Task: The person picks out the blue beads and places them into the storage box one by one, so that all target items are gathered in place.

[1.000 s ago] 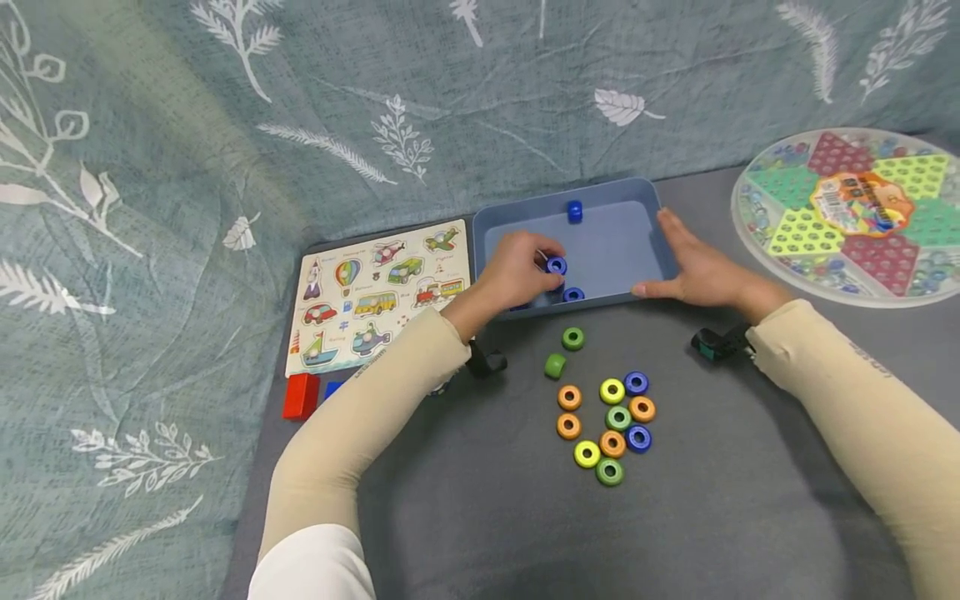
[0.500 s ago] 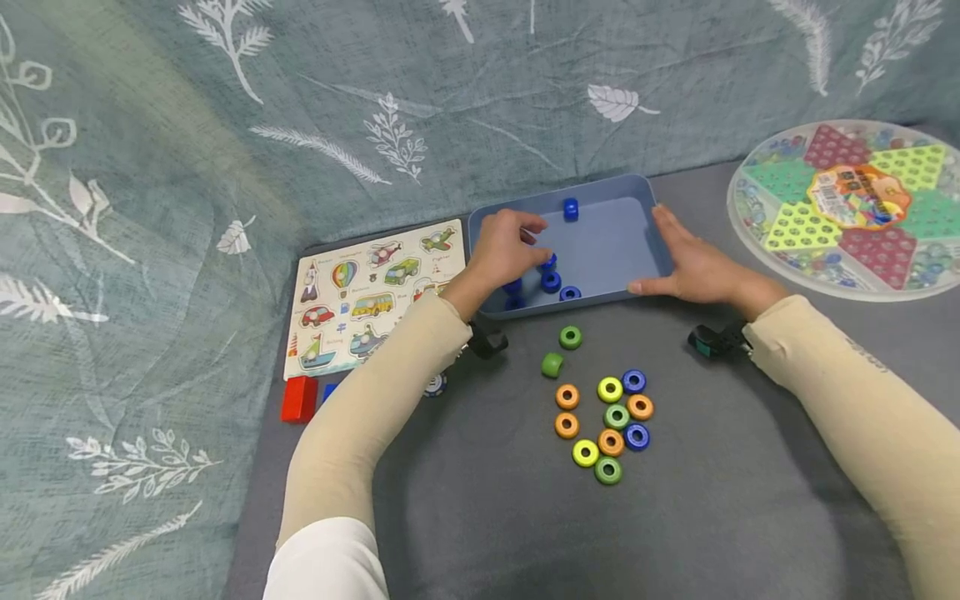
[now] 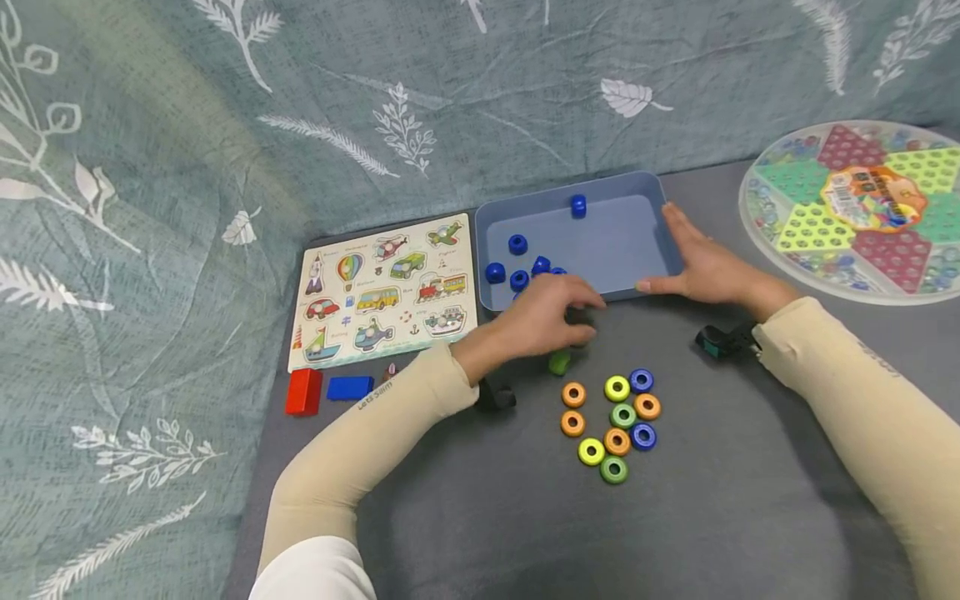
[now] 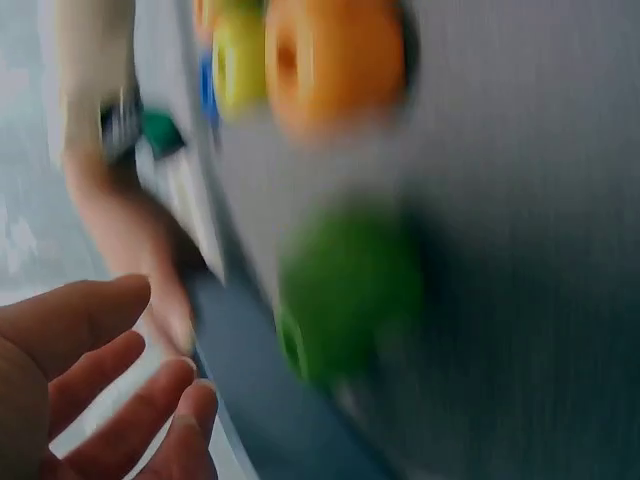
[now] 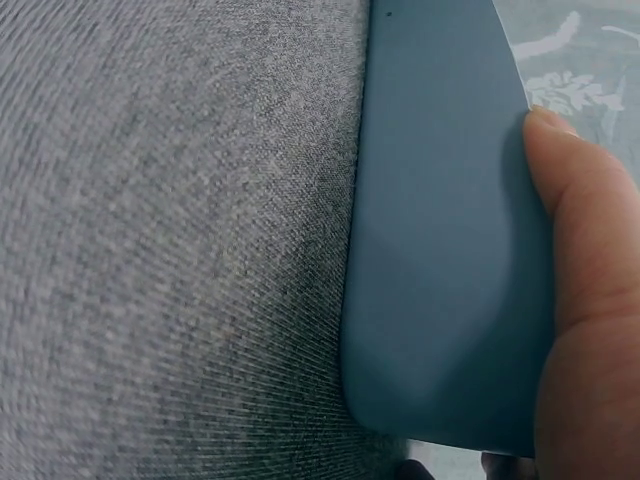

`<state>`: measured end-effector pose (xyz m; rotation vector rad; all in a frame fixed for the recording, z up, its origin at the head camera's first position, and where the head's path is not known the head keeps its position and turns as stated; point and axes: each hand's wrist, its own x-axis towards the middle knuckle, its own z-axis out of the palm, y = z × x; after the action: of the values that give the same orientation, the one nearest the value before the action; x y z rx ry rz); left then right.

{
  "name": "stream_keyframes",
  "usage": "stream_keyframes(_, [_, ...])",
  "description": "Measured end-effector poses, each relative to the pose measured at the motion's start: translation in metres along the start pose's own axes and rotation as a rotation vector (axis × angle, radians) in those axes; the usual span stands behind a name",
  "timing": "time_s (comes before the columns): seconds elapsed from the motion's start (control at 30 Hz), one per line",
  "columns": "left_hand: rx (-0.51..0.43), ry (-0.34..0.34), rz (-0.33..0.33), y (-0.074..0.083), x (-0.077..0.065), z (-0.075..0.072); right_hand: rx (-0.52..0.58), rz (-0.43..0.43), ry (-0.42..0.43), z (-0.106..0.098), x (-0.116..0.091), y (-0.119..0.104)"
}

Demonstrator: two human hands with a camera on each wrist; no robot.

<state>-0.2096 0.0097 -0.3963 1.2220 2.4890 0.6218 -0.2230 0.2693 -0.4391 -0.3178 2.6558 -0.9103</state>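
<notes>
My left hand [image 3: 542, 317] hovers over the front rim of a blue-grey tray [image 3: 622, 250], its fingers loosely bent and holding nothing. In the left wrist view, a blurred green bead [image 4: 355, 290] sits to the right of the spread fingertips [image 4: 185, 375]; the other green bead is hidden by the hand. My right hand [image 3: 705, 267] rests against the tray's right front corner with straight fingers, the thumb [image 5: 590, 230] lying along the outer wall up to the rim. Several blue beads [image 3: 517, 244] lie in the left part of the tray, and another blue bead [image 3: 579, 206] at its back wall.
Orange, yellow, green and blue beads [image 3: 622, 415] lie grouped in front of the tray. A picture puzzle board [image 3: 390, 292] stands left, with a red block [image 3: 303, 392] and a blue block [image 3: 350, 388] before it. A round marble game board [image 3: 855, 208] lies right.
My left hand has let go of a blue bead in the tray and moved toward me, out over the front rim to the green beads. The right hand stays at the tray's corner.
</notes>
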Motion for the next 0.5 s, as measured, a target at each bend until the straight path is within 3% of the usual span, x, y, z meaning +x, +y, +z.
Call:
stream_keyframes(0.1, [0.043,-0.096,0.076,0.02,-0.001,0.017,-0.003,0.006,0.001,-0.001,-0.002,0.0])
stream_keyframes(0.27, [0.098,-0.185,0.108,0.041,0.002,0.044,-0.005,0.002,0.009,0.0,-0.001,0.0])
stream_keyframes(0.37, [0.118,-0.215,0.119,0.046,0.003,0.056,-0.002,-0.002,0.012,0.001,0.0,0.001])
stream_keyframes(0.5, [0.129,-0.202,0.123,0.048,0.005,0.062,0.006,-0.006,0.016,0.001,0.0,0.002])
